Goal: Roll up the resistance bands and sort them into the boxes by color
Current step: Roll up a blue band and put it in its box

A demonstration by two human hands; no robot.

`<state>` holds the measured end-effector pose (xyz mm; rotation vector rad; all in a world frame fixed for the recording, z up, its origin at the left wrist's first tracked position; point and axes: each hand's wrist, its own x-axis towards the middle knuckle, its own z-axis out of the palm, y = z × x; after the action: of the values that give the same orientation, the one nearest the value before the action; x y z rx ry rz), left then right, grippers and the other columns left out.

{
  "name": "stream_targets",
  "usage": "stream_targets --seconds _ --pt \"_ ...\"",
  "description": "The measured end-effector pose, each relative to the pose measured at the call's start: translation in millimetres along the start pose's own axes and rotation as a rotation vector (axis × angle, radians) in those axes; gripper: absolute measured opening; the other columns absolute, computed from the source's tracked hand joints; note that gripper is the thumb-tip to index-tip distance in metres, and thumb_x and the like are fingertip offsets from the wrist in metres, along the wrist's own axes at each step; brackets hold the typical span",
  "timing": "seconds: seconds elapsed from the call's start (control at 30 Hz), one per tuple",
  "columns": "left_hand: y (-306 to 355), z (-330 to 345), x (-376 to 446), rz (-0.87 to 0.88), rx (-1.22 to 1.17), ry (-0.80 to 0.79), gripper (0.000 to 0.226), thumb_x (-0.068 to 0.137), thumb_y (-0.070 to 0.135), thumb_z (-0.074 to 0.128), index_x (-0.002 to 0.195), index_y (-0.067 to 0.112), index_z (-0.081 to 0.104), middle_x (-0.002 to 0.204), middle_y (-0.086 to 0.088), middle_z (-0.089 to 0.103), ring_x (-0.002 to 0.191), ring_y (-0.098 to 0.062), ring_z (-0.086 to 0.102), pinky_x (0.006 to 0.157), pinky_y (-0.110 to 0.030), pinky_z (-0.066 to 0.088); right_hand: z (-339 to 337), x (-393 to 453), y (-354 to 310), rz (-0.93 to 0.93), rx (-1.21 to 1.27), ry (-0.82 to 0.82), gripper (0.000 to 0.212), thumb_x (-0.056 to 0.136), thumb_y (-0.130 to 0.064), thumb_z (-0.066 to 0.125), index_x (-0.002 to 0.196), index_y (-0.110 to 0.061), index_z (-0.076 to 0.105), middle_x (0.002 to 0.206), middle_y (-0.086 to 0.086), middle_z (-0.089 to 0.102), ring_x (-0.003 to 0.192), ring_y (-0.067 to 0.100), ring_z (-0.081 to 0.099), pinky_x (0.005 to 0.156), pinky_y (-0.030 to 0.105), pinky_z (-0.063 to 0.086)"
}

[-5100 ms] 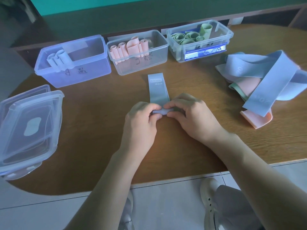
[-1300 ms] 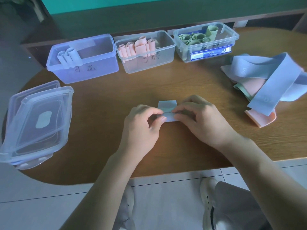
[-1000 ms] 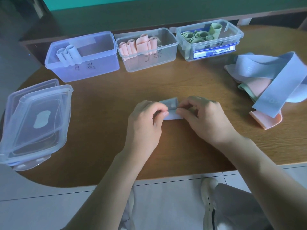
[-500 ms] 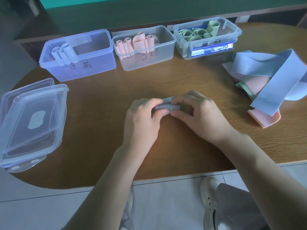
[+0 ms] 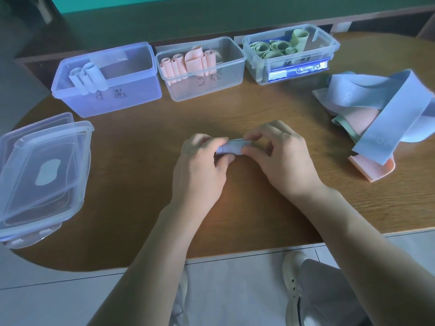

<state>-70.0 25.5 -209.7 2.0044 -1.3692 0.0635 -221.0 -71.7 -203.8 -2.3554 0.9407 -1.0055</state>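
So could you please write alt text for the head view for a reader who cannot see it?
Left hand and right hand pinch a rolled blue band over a wooden table. Behind stand a blue box, pink box and green box; unrolled bands lie right.

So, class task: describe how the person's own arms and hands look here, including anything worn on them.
Both forearms are bare up to the frame's lower edge, with no sleeves in view. The left hand and right hand wear no gloves, rings, watch or bracelet that can be seen, and no markings show.
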Motion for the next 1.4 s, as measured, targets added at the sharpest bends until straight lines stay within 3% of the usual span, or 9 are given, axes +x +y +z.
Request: stream_targets --seconds 0.13,0.27,0.43,0.73,0.87,0.97,1.1,1.17,1.4 --pt "-0.7 1.2 6.4 -0.005 0.022 -0.021 0.033 0.094 0.035 0.069 0.125 0.025 0.071 0.114 -0.001 0.062 0.106 -0.022 0.057 0.079 -0.038 0.054 -0.3 0.6 2.0 -0.028 0.013 -0.044 0.020 0.089 -0.028 0.075 0.107 -0.019 0.074 0.107 -0.006 0.064 0.069 0.001 0.051 0.068 0.029 0.052" --pt "-5.8 3.1 12.6 -0.005 0.015 -0.055 0.035 0.096 0.038 0.064 0.128 0.025 0.069 0.116 -0.004 0.062 0.109 -0.026 0.056 0.089 -0.043 0.052 2.8 2.9 3.1 0.013 -0.028 -0.049 0.025 0.089 -0.031 0.075 0.113 -0.022 0.073 0.112 -0.008 0.064 0.075 0.005 0.050 0.070 0.027 0.046" --pt "-9.7 -3.1 20.9 0.042 -0.093 -0.128 0.041 0.095 0.024 0.069 0.135 0.022 0.064 0.131 0.002 0.062 0.122 -0.017 0.051 0.100 -0.015 0.029 5.8 8.4 3.9 0.076 -0.086 -0.052 0.022 0.095 -0.035 0.067 0.115 -0.026 0.072 0.113 -0.012 0.064 0.093 0.012 0.060 0.074 0.028 0.045" --pt "-16.2 -9.6 40.6 -0.082 -0.262 -0.240 0.029 0.093 0.030 0.067 0.122 0.032 0.070 0.119 0.014 0.066 0.099 0.005 0.055 0.081 0.003 0.033 8.0 15.0 6.2 0.085 -0.171 -0.080 0.027 0.100 -0.040 0.058 0.121 -0.032 0.071 0.124 -0.012 0.060 0.102 0.016 0.064 0.072 0.029 0.046" --pt "-15.4 -12.6 40.3 -0.110 -0.336 -0.182 0.019 0.091 0.025 0.069 0.110 0.024 0.076 0.099 0.015 0.072 0.092 0.005 0.060 0.076 -0.007 0.044 9.1 14.7 6.6 -0.088 -0.092 -0.039 0.027 0.096 -0.026 0.068 0.123 -0.023 0.072 0.126 -0.004 0.060 0.107 0.022 0.060 0.086 0.034 0.052" --pt "-15.7 -18.3 41.1 -0.080 -0.313 -0.220 0.016 0.093 0.026 0.070 0.106 0.021 0.078 0.094 0.014 0.073 0.089 0.002 0.063 0.078 -0.018 0.049 13.2 15.8 3.8 -0.159 -0.029 -0.042 0.030 0.089 -0.026 0.078 0.117 -0.016 0.076 0.115 0.002 0.069 0.099 0.021 0.061 0.092 0.027 0.049" --pt "-17.8 -35.7 40.9 -0.106 -0.326 -0.306 0.016 0.090 0.029 0.075 0.104 0.024 0.079 0.089 0.017 0.074 0.085 0.000 0.066 0.080 -0.025 0.054 7.7 21.4 -10.7 -0.074 0.095 -0.115 0.039 0.078 -0.025 0.086 0.115 -0.013 0.076 0.105 0.001 0.068 0.079 -0.011 0.055 0.081 0.001 0.037" --pt "-18.1 -49.5 40.2 -0.133 -0.361 -0.336 0.013 0.088 0.030 0.077 0.100 0.026 0.079 0.085 0.017 0.075 0.083 -0.002 0.067 0.077 -0.023 0.052 3.1 26.4 -21.9 -0.042 0.146 -0.173 0.038 0.077 -0.026 0.087 0.112 -0.017 0.078 0.100 -0.004 0.066 0.078 -0.014 0.054 0.077 0.003 0.037" --pt "-18.5 -111.8 39.8 -0.116 -0.368 -0.387 0.006 0.083 0.030 0.081 0.089 0.028 0.081 0.080 0.012 0.076 0.077 -0.005 0.067 0.074 -0.027 0.048 -17.1 43.9 -77.4 -0.186 0.237 -0.364 0.017 0.076 -0.031 0.085 0.091 -0.036 0.080 0.087 -0.007 0.067 0.082 0.010 0.059 0.074 0.020 0.044"
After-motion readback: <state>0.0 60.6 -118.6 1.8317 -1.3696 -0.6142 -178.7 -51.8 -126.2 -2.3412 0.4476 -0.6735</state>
